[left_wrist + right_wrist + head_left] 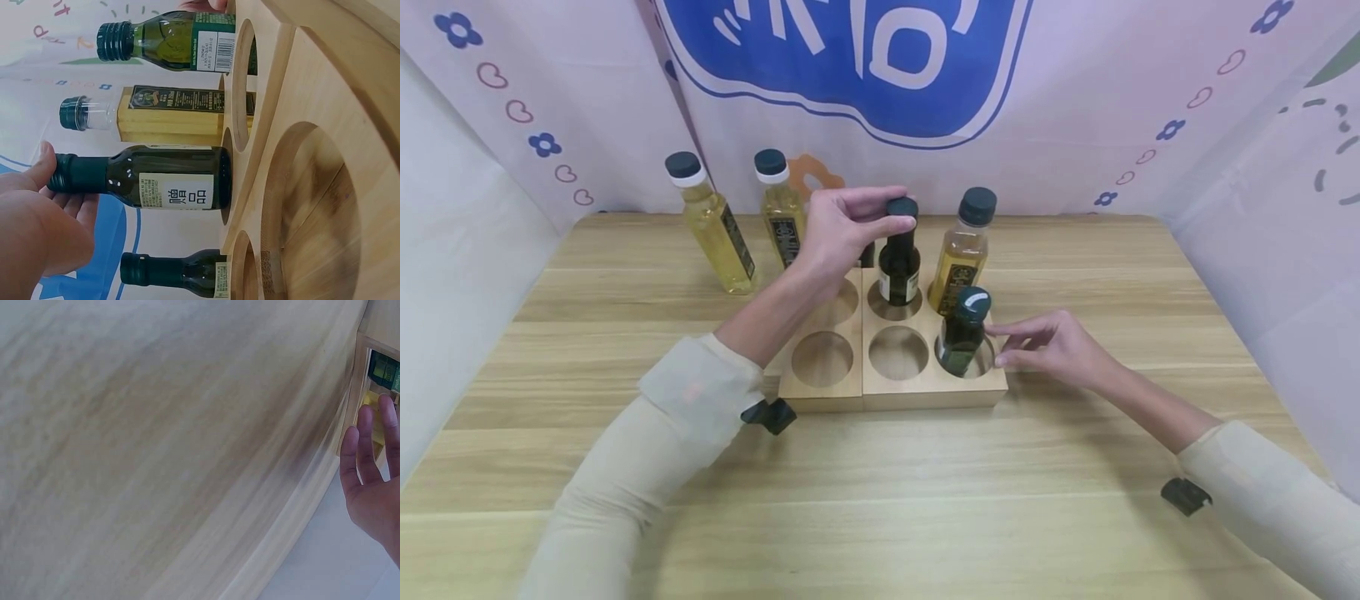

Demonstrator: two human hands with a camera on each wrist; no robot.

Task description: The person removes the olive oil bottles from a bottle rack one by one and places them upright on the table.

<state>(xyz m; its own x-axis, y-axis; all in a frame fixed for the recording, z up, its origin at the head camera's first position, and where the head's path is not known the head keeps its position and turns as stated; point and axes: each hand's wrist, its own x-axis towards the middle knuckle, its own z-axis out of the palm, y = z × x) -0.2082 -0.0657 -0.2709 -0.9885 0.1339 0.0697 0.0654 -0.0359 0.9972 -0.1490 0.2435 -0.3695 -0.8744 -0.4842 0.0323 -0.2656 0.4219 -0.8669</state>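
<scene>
My left hand [838, 229] pinches the dark cap of a green glass oil bottle [898, 271] between thumb and fingers. That bottle is upright, its base at the middle hole of the back row in a wooden bottle rack [932, 400]; the left wrist view shows its white label. At the rack's right end, my right hand [1056, 354] has thumb and fingers spread apart, fingertips right by a second green bottle [962, 337]. This one leans slightly in the front right hole. In the right wrist view the fingers [367, 440] look loosely straight beside the rack's side.
A square clear bottle of yellow oil [961, 262] stands in the back right hole. Two more yellow oil bottles, one farther left [718, 237], stand on the table behind the rack. Another green bottle [175, 272] is mostly hidden behind my left hand in the head view.
</scene>
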